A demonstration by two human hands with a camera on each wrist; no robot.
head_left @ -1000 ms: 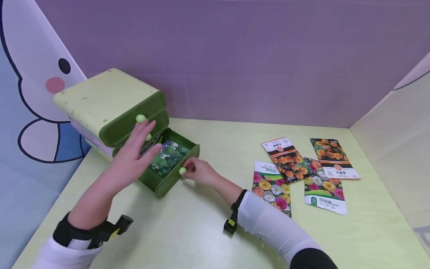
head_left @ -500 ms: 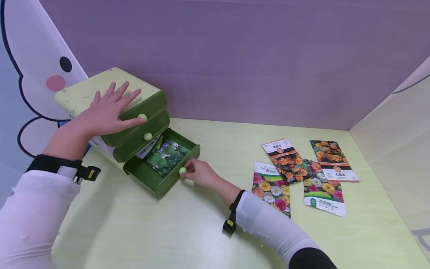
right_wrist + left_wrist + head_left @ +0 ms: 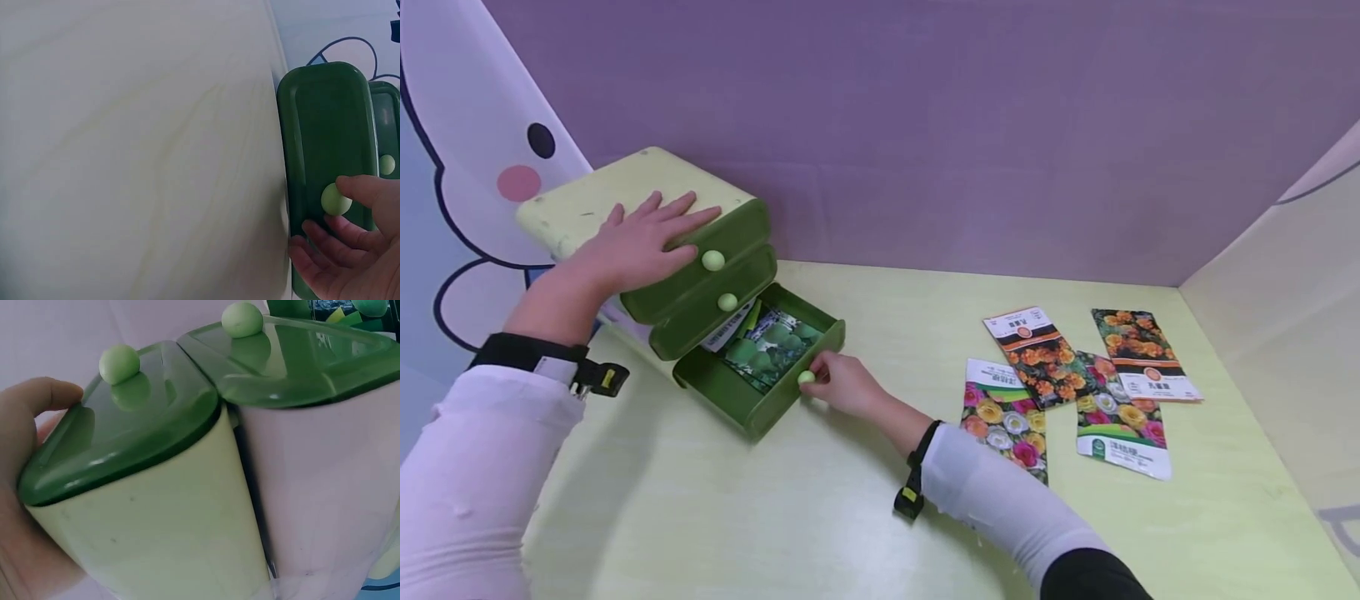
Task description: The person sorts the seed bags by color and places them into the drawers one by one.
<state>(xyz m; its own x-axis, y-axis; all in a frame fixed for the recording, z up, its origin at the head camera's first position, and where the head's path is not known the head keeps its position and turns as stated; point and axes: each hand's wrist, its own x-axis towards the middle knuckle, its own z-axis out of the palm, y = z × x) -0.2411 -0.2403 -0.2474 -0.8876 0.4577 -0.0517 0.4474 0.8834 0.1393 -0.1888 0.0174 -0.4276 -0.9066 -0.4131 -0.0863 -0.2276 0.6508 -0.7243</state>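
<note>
A small drawer cabinet (image 3: 647, 187) with a cream top and green fronts stands at the table's left. Its bottom drawer (image 3: 718, 400) is pulled out, and seed packets (image 3: 775, 346) with green pictures lie inside. My left hand (image 3: 636, 242) rests on the cabinet's top with fingers spread, the thumb down by the top drawer front (image 3: 150, 431). The round knob (image 3: 336, 200) of the bottom drawer is pinched between the thumb and fingers of my right hand (image 3: 846, 383). Both upper drawers are closed, their pale knobs (image 3: 727, 302) showing.
To the right, several flower seed packets (image 3: 1037, 357) lie on the table (image 3: 865, 517), some overlapping. Behind the table rises a purple backdrop (image 3: 925, 150), with a cartoon-printed cloth (image 3: 467, 192) at the left. A pale wall (image 3: 1285, 333) borders the right side.
My left hand has moved from in front of the upper drawers up and left onto the cabinet's top. The right hand keeps its pinch on the knob, and the drawer stays put.
</note>
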